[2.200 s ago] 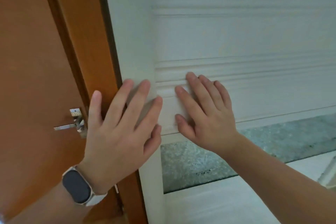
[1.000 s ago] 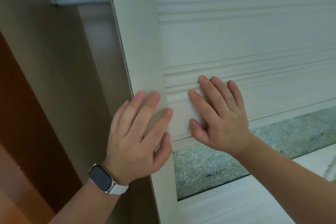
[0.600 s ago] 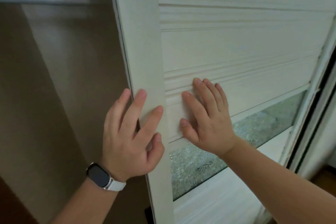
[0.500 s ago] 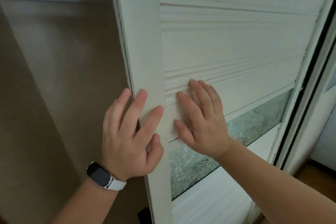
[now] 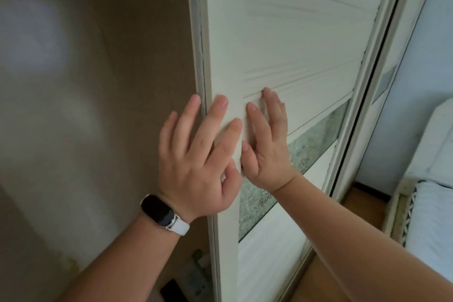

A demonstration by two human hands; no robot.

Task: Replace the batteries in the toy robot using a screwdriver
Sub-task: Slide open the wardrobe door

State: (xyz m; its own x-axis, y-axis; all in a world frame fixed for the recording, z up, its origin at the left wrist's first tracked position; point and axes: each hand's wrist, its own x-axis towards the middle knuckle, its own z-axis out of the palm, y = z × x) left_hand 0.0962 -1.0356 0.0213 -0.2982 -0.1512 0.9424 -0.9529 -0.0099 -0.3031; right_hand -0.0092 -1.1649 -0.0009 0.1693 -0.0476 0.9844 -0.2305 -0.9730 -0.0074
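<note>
White door (image 5: pixel 294 44) has slid farther right under flat hands (image 5: pixel 196 154) (image 5: pixel 267 149).

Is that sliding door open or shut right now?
Open, at least partly: the closet interior shows left of the door. Left hand and right hand press flat on it.

A home bedroom: sliding wardrobe door (image 5: pixel 294 44), bed (image 5: pixel 431 216) alongside.

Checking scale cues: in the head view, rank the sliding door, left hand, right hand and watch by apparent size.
1. sliding door
2. left hand, which looks bigger than the right hand, perhaps only because it is nearer
3. watch
</note>
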